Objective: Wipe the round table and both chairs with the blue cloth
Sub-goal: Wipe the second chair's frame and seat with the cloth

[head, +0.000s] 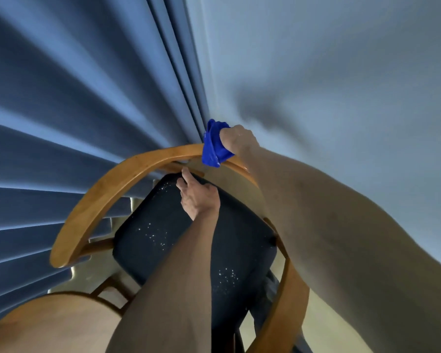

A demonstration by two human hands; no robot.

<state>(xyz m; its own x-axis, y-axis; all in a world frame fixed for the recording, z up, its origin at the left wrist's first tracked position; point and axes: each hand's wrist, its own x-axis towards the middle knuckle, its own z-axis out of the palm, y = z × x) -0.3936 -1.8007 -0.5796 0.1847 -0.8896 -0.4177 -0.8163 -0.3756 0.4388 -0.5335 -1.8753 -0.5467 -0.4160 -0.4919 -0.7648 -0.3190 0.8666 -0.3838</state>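
text: none readable | labels: none | numbers: none | signs: none

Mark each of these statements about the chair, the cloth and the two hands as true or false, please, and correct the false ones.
1. The right hand grips the blue cloth on the curved wooden rail of the chair. True.
2. The left hand also holds a cloth. False: it holds nothing; its fingers reach toward the underside of the rail, above the back of the seat.
3. The seat cushion is dark with small white specks. True.
4. The cloth lies flat on the seat cushion. False: it is bunched on the top rail, under the right hand.
5. A blue curtain hangs behind the chair. True.
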